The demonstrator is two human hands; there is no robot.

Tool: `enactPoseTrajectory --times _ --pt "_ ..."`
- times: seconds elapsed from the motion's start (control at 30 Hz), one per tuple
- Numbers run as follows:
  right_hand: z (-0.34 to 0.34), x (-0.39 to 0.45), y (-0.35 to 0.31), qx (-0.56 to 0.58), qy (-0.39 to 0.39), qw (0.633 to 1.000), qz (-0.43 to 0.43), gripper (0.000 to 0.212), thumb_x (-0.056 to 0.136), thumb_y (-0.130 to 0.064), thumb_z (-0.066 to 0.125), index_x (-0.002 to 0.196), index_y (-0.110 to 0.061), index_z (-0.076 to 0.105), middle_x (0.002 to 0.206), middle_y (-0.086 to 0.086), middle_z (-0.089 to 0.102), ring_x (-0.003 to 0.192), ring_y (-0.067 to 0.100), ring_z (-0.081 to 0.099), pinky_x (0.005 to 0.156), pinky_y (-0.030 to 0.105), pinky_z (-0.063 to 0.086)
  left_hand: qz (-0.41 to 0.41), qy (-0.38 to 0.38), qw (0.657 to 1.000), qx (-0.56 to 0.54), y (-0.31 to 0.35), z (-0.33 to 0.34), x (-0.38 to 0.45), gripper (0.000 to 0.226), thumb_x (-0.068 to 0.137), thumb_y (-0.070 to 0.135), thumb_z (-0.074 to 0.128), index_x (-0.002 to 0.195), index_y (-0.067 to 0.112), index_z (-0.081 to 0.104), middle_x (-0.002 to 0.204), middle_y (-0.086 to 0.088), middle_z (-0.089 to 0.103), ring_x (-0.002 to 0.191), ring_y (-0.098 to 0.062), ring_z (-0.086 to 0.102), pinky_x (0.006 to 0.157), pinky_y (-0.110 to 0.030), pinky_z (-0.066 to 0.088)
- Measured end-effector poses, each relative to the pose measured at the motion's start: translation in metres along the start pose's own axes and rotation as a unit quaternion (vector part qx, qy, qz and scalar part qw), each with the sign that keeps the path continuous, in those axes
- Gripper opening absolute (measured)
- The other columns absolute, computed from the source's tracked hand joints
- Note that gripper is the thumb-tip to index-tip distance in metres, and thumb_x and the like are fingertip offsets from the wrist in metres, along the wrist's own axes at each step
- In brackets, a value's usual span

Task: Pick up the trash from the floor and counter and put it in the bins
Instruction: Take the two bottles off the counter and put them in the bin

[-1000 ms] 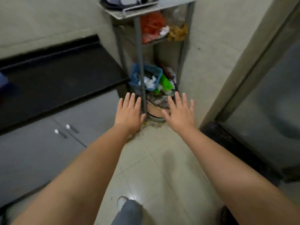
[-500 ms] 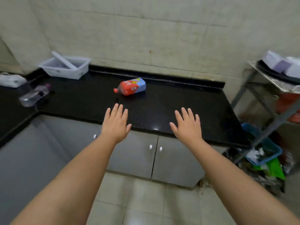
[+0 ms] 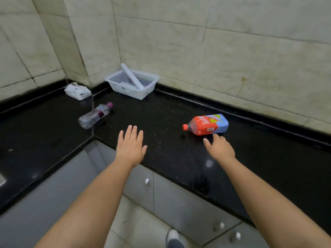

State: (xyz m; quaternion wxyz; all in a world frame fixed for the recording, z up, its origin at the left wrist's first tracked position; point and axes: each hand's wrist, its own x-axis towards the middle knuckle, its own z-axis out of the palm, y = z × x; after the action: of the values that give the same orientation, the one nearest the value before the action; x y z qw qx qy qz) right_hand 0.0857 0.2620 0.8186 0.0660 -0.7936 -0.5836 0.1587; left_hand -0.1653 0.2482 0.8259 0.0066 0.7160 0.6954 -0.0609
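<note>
Two bare hands were held over the glossy black stone counter (image 3: 161,158), both open and empty. The left hand (image 3: 130,147) was spread flat. The right hand (image 3: 219,147), its fingers loosely curved, was just beside the red-labelled plastic bottle with a red cap (image 3: 206,124), which lay on its side. A clear plastic bottle with a purple cap (image 3: 95,115) lay further left, near a white perforated plastic basket (image 3: 132,85) and a crumpled white packet (image 3: 78,91).

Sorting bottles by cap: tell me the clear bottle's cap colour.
Purple-pink cap on the clear bottle, head view.
</note>
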Motion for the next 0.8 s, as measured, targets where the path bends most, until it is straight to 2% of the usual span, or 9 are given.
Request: enactPoseTrajectory --times 0.07,0.13,0.27,0.37,0.43,0.53,0.63,0.7,0.8 --pt "0.008 0.042 -0.013 -0.047 -0.013 0.998 -0.032 0.047 0.095 -0.043 0.038 0.123 -0.007 0.049 0.127 0.018 0.055 0.115 0.035 0.054 0.089 0.044 0.047 -0.009 -0.009 1.0 0.002 -0.008 0.001 0.036 0.059 0.102 0.038 0.03 0.152 0.014 0.01 0.162 -0.008 0.003 0.15 -0.024 -0.003 0.122 -0.043 0.003" --pt "0.014 0.089 -0.024 -0.045 -0.012 0.999 -0.028 0.051 0.094 -0.046 0.039 0.127 -0.008 0.047 0.131 0.019 0.052 0.118 0.037 0.051 0.091 0.045 0.046 -0.022 -0.022 1.0 0.006 -0.015 0.001 0.075 0.059 0.102 0.037 0.029 0.152 0.014 0.011 0.162 -0.008 0.004 0.15 -0.024 -0.003 0.122 -0.044 0.003" --pt "0.018 0.177 -0.033 0.055 -0.034 0.993 0.095 0.066 0.092 -0.053 0.035 0.147 -0.021 0.018 0.155 0.022 0.013 0.137 0.044 0.029 0.107 0.052 0.034 -0.037 -0.057 0.998 0.016 -0.023 0.001 0.15 0.058 0.102 0.036 0.029 0.152 0.013 0.011 0.162 -0.007 0.005 0.15 -0.023 -0.003 0.122 -0.043 0.004" --pt "0.025 0.224 -0.04 0.089 -0.059 0.98 0.166 0.063 0.092 -0.055 0.034 0.147 -0.029 0.016 0.157 0.019 -0.01 0.141 0.046 0.015 0.113 0.054 0.025 -0.032 -0.065 0.997 0.015 -0.024 0.006 0.196 0.057 0.102 0.035 0.03 0.151 0.013 0.013 0.161 -0.008 0.008 0.15 -0.023 -0.001 0.123 -0.043 0.006" --pt "0.032 0.242 -0.053 0.089 -0.044 0.982 0.16 0.058 0.09 -0.053 0.041 0.142 -0.03 0.029 0.159 0.012 -0.008 0.137 0.05 0.016 0.111 0.056 0.026 -0.017 -0.077 0.997 0.02 -0.026 0.012 0.221 0.057 0.102 0.034 0.03 0.151 0.013 0.012 0.161 -0.007 0.008 0.15 -0.023 -0.001 0.123 -0.042 0.006" --pt "0.044 0.261 -0.086 0.083 -0.013 0.994 0.069 0.057 0.083 -0.047 0.059 0.132 -0.022 0.044 0.158 0.008 0.004 0.134 0.048 0.022 0.109 0.053 0.032 -0.01 -0.087 0.996 0.012 -0.038 0.021 0.257 0.057 0.102 0.034 0.031 0.152 0.013 0.012 0.162 -0.007 0.008 0.15 -0.022 0.0 0.123 -0.043 0.006" --pt "0.06 0.267 -0.134 0.031 -0.01 0.999 0.01 0.082 0.071 -0.048 0.072 0.136 -0.012 0.035 0.153 0.016 0.016 0.131 0.042 0.032 0.106 0.049 0.035 -0.028 -0.083 0.996 -0.005 -0.069 0.031 0.285 0.06 0.1 0.032 0.038 0.151 0.014 0.014 0.161 -0.007 0.011 0.15 -0.022 0.003 0.122 -0.044 0.009" --pt "0.072 0.266 -0.168 -0.03 -0.015 0.999 0.001 0.096 0.066 -0.052 0.074 0.14 -0.015 0.026 0.15 0.018 0.02 0.129 0.041 0.036 0.105 0.049 0.036 -0.058 -0.07 0.996 -0.007 -0.105 0.04 0.299 0.065 0.096 0.033 0.046 0.15 0.014 0.016 0.16 -0.01 0.013 0.15 -0.025 0.006 0.122 -0.046 0.012" --pt "0.086 0.26 -0.211 -0.03 -0.058 0.994 0.092 0.102 0.065 -0.046 0.078 0.143 -0.023 0.017 0.148 0.019 0.018 0.129 0.041 0.034 0.103 0.05 0.038 -0.098 -0.116 0.988 0.012 -0.17 0.048 0.311 0.077 0.092 0.033 0.054 0.152 0.016 0.009 0.16 -0.013 0.004 0.148 -0.034 0.001 0.12 -0.053 0.013"
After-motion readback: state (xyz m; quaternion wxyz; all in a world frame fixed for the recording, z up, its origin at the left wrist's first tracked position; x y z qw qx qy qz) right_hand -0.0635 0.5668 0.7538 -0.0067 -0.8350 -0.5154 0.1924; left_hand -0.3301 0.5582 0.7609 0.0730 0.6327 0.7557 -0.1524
